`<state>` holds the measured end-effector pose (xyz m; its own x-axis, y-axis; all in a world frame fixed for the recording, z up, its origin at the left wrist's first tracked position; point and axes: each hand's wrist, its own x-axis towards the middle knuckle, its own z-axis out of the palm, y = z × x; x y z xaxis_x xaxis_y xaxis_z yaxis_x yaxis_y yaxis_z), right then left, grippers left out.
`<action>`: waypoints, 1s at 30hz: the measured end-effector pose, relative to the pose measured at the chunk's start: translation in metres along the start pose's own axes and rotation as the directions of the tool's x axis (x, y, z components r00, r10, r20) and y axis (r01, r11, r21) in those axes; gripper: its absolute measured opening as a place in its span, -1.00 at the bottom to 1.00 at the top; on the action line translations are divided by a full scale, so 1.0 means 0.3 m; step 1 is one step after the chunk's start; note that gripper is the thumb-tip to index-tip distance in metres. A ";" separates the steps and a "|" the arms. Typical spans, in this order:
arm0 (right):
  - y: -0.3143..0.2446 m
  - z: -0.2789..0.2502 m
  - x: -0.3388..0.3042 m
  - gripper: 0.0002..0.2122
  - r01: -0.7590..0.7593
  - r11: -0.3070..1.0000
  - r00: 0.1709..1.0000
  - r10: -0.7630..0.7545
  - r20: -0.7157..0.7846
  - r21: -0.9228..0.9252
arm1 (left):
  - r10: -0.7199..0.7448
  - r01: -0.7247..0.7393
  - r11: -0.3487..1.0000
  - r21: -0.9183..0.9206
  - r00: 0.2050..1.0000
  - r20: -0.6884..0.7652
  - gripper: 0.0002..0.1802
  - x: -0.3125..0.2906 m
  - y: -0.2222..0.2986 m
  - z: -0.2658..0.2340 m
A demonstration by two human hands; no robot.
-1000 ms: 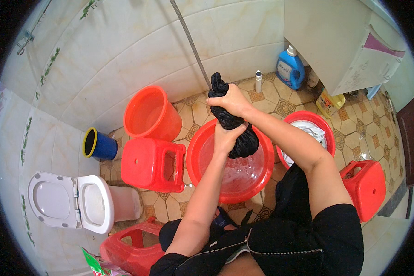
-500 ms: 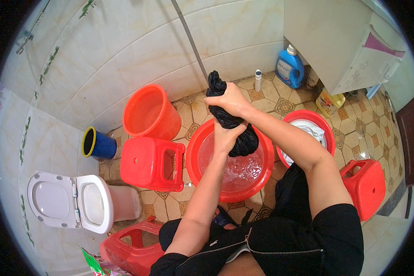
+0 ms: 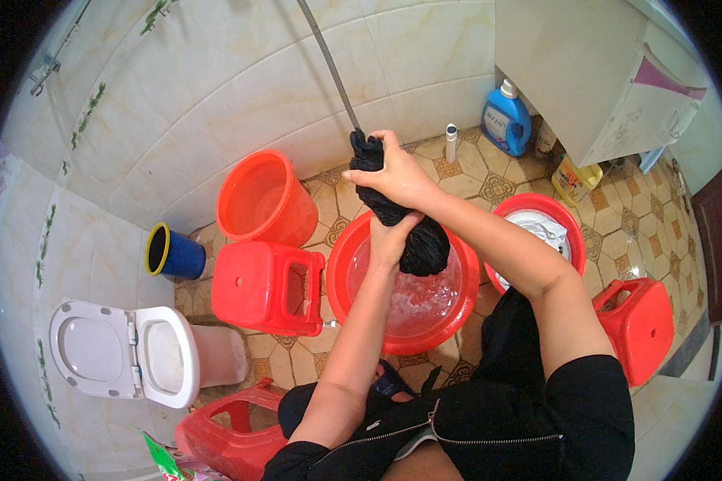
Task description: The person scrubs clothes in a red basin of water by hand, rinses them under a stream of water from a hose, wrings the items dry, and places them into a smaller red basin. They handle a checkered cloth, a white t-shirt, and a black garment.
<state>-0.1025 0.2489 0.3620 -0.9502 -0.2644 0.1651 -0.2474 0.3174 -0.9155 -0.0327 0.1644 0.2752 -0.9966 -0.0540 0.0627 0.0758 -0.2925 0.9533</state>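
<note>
A twisted black cloth (image 3: 423,247) hangs over a red basin (image 3: 338,297) of bubbly water. It is bunched into a ball at its lower end. My left hand (image 3: 389,240) is wrapped round the cloth just above that ball. Higher up, my right hand (image 3: 401,178) holds it more loosely, thumb stretched across the front and a finger raised along the upper end. The fingers behind the cloth are hidden. What kind of garment it is, I cannot tell.
On the left stand an orange-red bucket (image 3: 301,212), a red stool (image 3: 249,280), a blue bin (image 3: 186,256) and a toilet (image 3: 186,353). To the right are a basin (image 3: 579,240) with white cloth, another stool (image 3: 646,329) and a blue detergent bottle (image 3: 505,120).
My right hand has loosened, its thumb and a finger spreading away from the cloth. The cloth's upper end has shifted slightly left and down. My left hand keeps its grip.
</note>
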 end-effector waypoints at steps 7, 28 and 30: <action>-0.010 0.028 -0.059 -0.07 0.287 0.951 0.956 -0.277 0.100 -0.113 | -0.114 0.066 0.888 -0.455 0.990 -0.079 -0.57 0.104 0.019 -0.122; 0.049 0.101 -0.075 -0.54 -0.644 0.143 0.765 0.144 0.628 0.751 | 0.567 -0.520 0.824 0.225 0.747 -0.349 -0.52 0.052 0.253 -0.057; 0.082 0.086 -0.052 -0.53 -0.681 0.169 0.733 0.164 0.661 0.713 | 0.577 -0.539 0.816 0.207 0.782 -0.237 -0.50 0.033 0.273 -0.022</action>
<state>-0.0888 0.2372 0.3275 -0.6114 -0.7433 -0.2714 0.7400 -0.4156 -0.5289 -0.0361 0.1337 0.3519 -0.7276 -0.4373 0.5285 0.5924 -0.0120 0.8056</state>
